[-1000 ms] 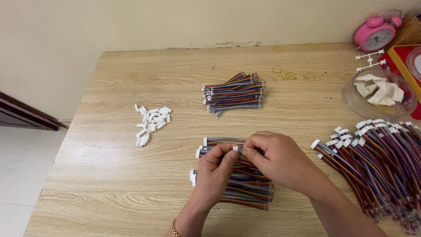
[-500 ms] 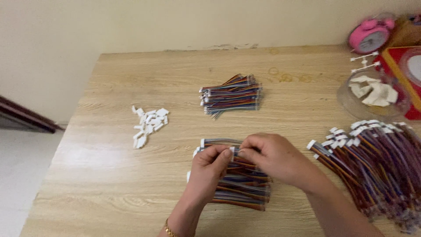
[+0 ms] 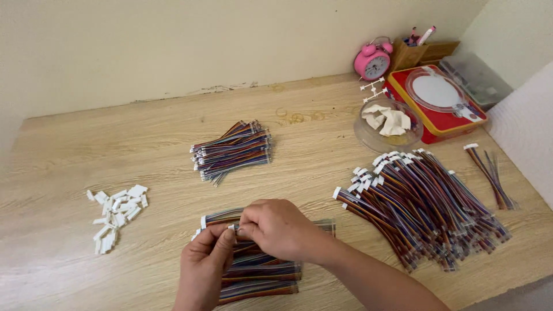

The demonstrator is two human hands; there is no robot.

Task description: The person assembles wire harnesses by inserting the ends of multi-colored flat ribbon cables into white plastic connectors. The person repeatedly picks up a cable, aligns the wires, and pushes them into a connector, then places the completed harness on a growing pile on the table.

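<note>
Where both hands pinch it, the cable bundle (image 3: 259,270) shows multicoloured wires.

Four heaps of coloured wire bundles (image 3: 233,151) lie out (one small). One pink alarm clock (image 3: 372,60), one clear bowl (image 3: 387,133).

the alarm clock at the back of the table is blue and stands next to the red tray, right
Not quite. The alarm clock is pink, not blue. The rest holds: in the head view it stands at the back of the table, next to the red tray.
</note>
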